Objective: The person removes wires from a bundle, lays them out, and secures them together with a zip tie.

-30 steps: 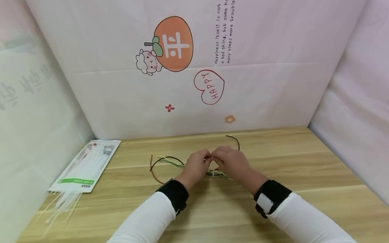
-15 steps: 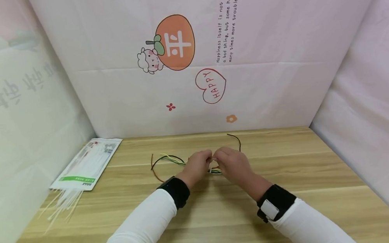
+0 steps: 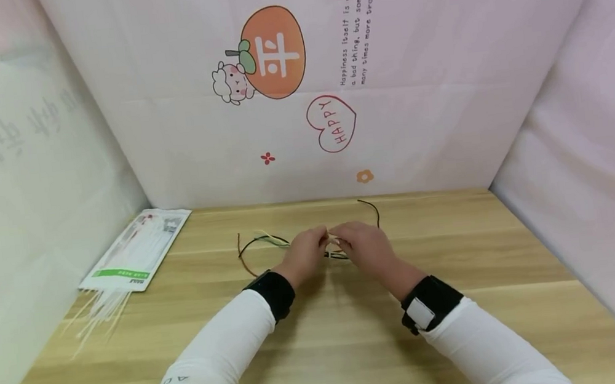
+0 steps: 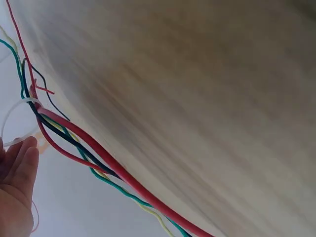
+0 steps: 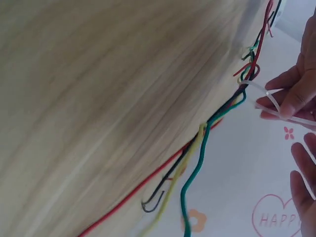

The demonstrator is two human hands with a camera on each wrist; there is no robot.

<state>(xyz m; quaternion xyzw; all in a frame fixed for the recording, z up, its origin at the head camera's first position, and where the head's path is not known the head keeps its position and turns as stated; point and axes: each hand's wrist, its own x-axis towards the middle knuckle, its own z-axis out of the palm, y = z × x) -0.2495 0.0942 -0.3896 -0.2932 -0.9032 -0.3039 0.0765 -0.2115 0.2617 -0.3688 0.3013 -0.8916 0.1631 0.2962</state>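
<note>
A bundle of red, black, green and yellow wires (image 5: pixel 227 106) lies along the table, with a white cable tie (image 5: pixel 254 85) looped round it. My left hand (image 3: pixel 307 251) pinches this tie between thumb and fingers, close above the wires; in the right wrist view the same left hand (image 5: pixel 296 94) shows the pinch. My right hand (image 3: pixel 371 251) is just to the right, its fingertips at the tie's free end in the head view. In the right wrist view only a few fingers of the right hand (image 5: pixel 303 173) show; its thumb is out of frame.
A white packet (image 3: pixel 135 249) with a green stripe lies at the table's left rear, several white cable ties (image 3: pixel 102 307) sticking out of its open end. Loose wire ends (image 3: pixel 248 247) spread left of my hands. Printed cloth walls (image 3: pixel 417 113) stand behind and on both sides.
My hands stay close together over the wires, and their fingertips have shifted slightly around the tie. The head view has tilted a little downward. The packet has not moved.
</note>
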